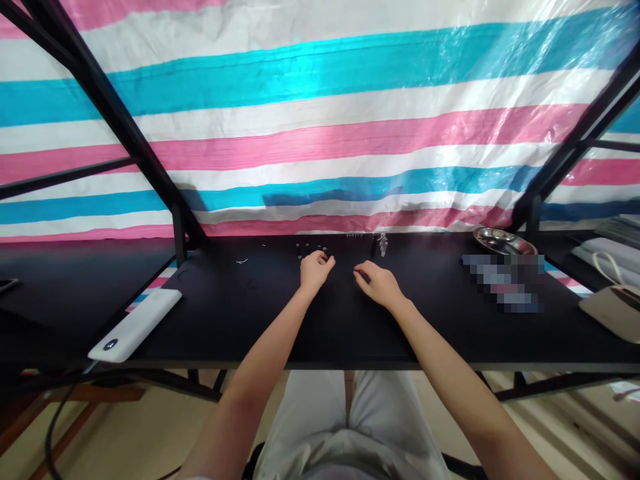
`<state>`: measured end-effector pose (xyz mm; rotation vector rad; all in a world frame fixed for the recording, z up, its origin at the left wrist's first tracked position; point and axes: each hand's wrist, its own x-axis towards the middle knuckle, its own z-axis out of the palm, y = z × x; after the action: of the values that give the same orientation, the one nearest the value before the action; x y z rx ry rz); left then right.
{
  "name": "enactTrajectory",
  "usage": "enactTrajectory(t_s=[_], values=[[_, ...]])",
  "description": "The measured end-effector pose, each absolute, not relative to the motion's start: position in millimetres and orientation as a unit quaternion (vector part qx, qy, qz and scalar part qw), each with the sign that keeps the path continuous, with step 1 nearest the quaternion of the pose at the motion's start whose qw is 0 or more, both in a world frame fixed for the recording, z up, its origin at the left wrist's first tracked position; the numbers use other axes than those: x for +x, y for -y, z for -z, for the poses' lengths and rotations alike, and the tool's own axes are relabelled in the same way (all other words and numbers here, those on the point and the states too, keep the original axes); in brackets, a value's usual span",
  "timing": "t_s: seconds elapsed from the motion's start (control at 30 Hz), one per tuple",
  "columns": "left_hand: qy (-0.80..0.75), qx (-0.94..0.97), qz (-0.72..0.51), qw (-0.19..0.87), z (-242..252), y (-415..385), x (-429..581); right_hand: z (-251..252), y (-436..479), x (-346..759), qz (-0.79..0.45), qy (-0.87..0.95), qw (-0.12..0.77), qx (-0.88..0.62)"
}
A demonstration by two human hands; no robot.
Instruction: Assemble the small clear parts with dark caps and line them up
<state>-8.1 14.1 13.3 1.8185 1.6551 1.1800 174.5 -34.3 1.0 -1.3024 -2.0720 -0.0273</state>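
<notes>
My left hand is over the black table, its thumb and fingers curled near several small dark round pieces. Whether it grips one of them is too small to tell. To its right, my right hand rests low over the tabletop with fingers bent and thumb close to the index finger; anything between them cannot be made out. Beyond my right hand lies a small clear and grey object, and a short row of tiny pieces sits at the table's back edge.
A white power bank with a cable lies at the left edge. Thin pale bits lie left of my hands. At the right are a shiny metal dish, a blurred packet and a beige pouch. Striped sheeting hangs behind.
</notes>
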Motion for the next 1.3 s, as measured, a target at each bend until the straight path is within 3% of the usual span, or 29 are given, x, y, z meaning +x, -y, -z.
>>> enactTrajectory(t_s=[0.13, 0.3, 1.3], values=[[-0.684, 0.653, -0.309, 0.101, -12, -33, -17, 2, 30, 178, -0.02, 0.812, 0.292, -0.505], [-0.72, 0.644, -0.243, 0.087, -7, -40, -19, 2, 29, 177, -0.037, 0.825, 0.262, -0.5], [-0.743, 0.624, -0.231, 0.073, 3, -55, -20, 2, 28, 180, -0.058, 0.814, 0.259, -0.516]])
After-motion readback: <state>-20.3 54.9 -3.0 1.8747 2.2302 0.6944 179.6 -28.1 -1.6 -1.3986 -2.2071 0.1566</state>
